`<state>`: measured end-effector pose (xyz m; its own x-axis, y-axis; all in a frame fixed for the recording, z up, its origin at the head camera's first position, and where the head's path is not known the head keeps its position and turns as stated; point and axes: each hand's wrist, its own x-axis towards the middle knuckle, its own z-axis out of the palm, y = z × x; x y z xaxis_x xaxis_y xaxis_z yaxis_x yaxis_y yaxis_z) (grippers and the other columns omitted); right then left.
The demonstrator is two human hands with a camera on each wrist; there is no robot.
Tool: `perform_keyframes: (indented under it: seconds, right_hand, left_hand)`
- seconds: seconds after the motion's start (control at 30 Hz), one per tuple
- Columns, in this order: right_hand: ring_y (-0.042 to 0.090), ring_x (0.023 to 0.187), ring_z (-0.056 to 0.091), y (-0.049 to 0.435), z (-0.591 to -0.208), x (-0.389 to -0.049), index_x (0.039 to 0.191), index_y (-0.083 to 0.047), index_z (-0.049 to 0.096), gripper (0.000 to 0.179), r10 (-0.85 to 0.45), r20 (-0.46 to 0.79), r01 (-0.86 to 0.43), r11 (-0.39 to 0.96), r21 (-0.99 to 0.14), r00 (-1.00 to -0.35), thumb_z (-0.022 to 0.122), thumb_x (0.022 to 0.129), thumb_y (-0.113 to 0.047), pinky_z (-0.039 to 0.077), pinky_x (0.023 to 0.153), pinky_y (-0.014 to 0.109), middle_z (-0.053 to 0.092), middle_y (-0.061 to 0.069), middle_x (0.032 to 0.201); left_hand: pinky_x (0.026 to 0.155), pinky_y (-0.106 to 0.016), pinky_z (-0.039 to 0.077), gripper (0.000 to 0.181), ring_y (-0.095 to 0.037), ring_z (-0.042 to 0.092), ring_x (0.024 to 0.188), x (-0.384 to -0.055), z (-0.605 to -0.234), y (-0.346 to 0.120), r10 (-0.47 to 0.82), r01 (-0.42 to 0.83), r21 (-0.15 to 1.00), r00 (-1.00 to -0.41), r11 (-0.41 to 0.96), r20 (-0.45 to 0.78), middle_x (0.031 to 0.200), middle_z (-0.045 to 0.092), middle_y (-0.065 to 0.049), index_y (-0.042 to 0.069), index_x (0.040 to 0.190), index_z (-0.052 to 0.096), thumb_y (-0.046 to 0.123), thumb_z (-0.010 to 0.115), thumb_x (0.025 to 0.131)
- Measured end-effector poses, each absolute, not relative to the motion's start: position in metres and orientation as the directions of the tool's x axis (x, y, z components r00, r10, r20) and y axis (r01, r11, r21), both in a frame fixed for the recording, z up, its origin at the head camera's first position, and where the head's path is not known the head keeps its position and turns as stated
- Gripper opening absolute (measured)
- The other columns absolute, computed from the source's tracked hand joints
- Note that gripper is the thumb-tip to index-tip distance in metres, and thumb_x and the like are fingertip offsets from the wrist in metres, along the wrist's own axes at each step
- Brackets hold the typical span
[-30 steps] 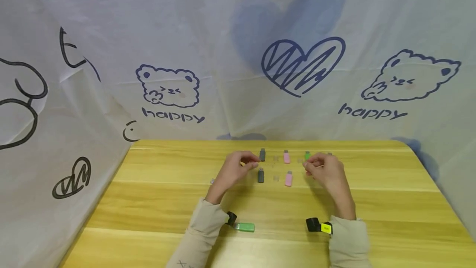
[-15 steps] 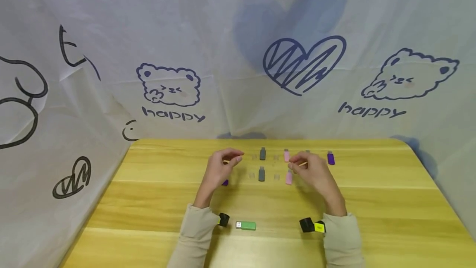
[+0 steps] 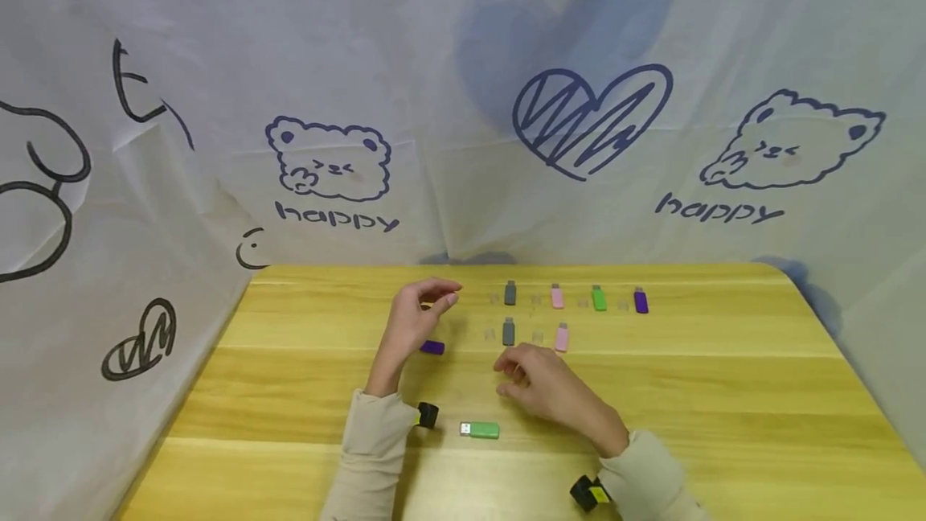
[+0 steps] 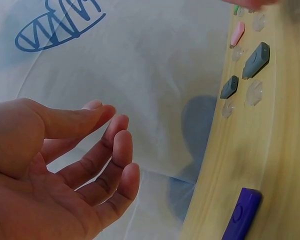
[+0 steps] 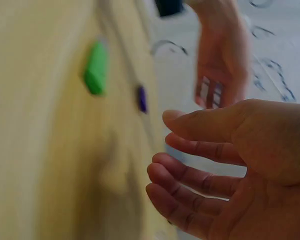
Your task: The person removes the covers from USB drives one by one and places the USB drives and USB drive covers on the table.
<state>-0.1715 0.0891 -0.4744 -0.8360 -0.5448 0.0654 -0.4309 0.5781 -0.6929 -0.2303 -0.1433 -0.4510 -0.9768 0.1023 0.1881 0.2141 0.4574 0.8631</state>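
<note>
My left hand (image 3: 414,318) hovers over the left part of the table, fingers loosely bent and nothing between them. Right beside its wrist lies a purple USB stick (image 3: 432,348), seen also in the left wrist view. My right hand (image 3: 544,383), holding nothing, is above the table's middle with relaxed fingers. Between it and the front lies a green USB stick (image 3: 483,430), its metal plug pointing left. The far row has a grey USB stick (image 3: 510,293), a pink one, another green stick (image 3: 599,298) and another purple stick (image 3: 641,301). A grey stick (image 3: 509,333) and a pink stick (image 3: 562,338) form a nearer row.
Small clear caps (image 3: 489,334) lie left of the sticks in both rows. A white printed cloth (image 3: 448,103) hangs behind and left of the wooden table (image 3: 723,392). Each wrist carries a black camera (image 3: 428,415).
My left hand has drawn away leftward from the rows. The right hand has moved from the far row's green stick toward the front and left, uncovering the green and purple sticks.
</note>
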Motion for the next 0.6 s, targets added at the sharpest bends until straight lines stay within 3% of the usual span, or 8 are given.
perform_keyframes:
  seconds: [0.3, 0.6]
  right_hand:
    - [0.016, 0.089, 0.063, 0.061, -0.485, -0.147, 0.107, -0.003, 0.074, 0.019, -0.653, 0.013, -0.497, 0.564, -0.659, -0.758, 0.08, 0.09, -0.009, 0.054, 0.079, 0.03, 0.066, 0.003, 0.1]
    - [0.004, 0.076, 0.055, 0.051, -0.486, -0.135, 0.089, -0.006, 0.075, 0.006, -0.668, 0.018, -0.515, 0.556, -0.652, -0.744, 0.079, 0.088, -0.001, 0.05, 0.068, 0.02, 0.064, -0.005, 0.087]
  left_hand:
    - [0.084, -0.04, 0.056, 0.016, -0.023, 0.066, 0.099, -0.229, -0.449, -0.15, 0.108, 0.228, 0.861, -0.974, 0.455, 0.201, 0.107, 0.074, -0.006, 0.007, 0.112, 0.077, 0.01, 0.066, 0.102]
    - [0.084, -0.041, 0.057, 0.015, -0.023, 0.066, 0.099, -0.229, -0.449, -0.152, 0.129, 0.249, 0.858, -0.968, 0.449, 0.213, 0.106, 0.074, -0.005, 0.007, 0.11, 0.078, 0.01, 0.066, 0.101]
